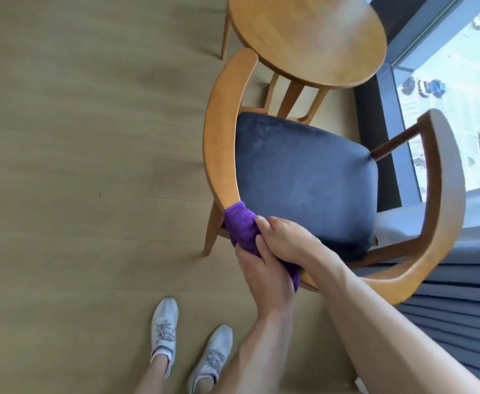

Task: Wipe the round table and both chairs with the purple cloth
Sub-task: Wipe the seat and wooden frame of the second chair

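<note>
Both the left hand (pixel 264 275) and right hand (pixel 283 237) grip the purple cloth (pixel 240 227), wrapped round the curved wooden armchair's (pixel 221 132) rail, near the round wooden table (pixel 312 38).

One round wooden table (pixel 307 38) is seen. One wooden armchair with a curved back rail (pixel 221 132) is counted, fitted with one dark blue padded seat cushion (pixel 304 177). One purple cloth (pixel 243 230) is present. Two bare hands are counted, the left hand (pixel 264 277) and the right hand (pixel 285 237). Two grey lace-up sneakers (pixel 163 331) are seen on the wooden floor (pixel 77 137).
</note>
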`<state>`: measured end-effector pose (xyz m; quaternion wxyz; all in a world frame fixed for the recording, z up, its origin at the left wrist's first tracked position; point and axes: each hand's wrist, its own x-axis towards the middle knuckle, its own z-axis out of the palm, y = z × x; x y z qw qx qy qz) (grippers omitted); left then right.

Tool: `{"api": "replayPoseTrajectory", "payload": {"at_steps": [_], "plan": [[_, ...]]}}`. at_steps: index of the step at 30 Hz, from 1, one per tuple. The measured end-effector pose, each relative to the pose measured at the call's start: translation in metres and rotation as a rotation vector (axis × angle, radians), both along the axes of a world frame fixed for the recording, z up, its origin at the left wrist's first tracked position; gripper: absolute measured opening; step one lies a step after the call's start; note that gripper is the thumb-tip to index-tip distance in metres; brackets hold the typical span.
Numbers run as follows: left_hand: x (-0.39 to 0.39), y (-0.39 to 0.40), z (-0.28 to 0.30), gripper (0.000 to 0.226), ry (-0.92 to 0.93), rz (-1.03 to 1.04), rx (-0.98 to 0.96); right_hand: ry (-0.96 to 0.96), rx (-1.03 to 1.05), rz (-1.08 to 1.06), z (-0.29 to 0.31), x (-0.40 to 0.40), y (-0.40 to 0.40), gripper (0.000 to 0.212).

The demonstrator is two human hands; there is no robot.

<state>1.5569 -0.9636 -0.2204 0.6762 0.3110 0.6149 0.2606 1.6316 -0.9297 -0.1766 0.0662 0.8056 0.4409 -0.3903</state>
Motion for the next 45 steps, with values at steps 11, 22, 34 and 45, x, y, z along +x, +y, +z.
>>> {"api": "replayPoseTrajectory", "payload": {"at_steps": [11, 22, 34, 45], "plan": [[-0.003, 0.106, -0.017, 0.044, 0.271, -0.205, 0.212, 0.229, 0.427, -0.647, -0.056, -0.004, 0.063, 0.030], [0.004, 0.149, -0.013, 0.045, 0.359, -0.251, 0.336, 0.331, 0.558, -0.806, -0.056, -0.004, 0.085, 0.042], [-0.002, 0.142, -0.015, 0.040, 0.380, -0.339, 0.372, 0.243, 0.447, -0.778, -0.050, -0.006, 0.079, 0.031], [0.038, 0.246, -0.014, 0.049, 0.648, -0.719, 0.512, 0.114, 0.551, -0.897, -0.058, 0.030, 0.162, 0.044]]}}
